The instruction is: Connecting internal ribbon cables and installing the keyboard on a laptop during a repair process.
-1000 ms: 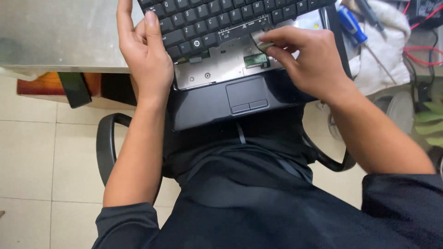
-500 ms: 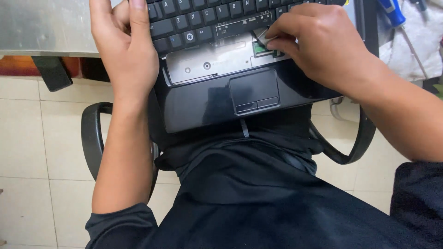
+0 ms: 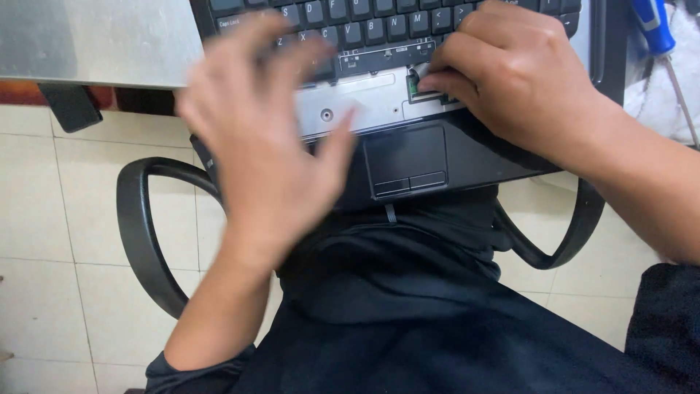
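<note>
Pale tiled floor (image 3: pixel 44 219) below, grey bench (image 3: pixel 95 36) at far left. Black laptop (image 3: pixel 467 157) hangs off bench edge toward person's lap, palm-rest cover lifted off silver plate (image 3: pixel 364 106), so insides reachable. Right hand (image 3: pixel 518 80) curled, fingertips pinching small connector (image 3: pixel 414 80) just below keyboard (image 3: pixel 364 18). Left hand (image 3: pixel 270 153) blurred, fingers spread, holding nothing, hovering above laptop's left side. Blue-handled screwdriver (image 3: pixel 656 36) far right, within reach. Black chair arms (image 3: pixel 142 241) flank lap.
</note>
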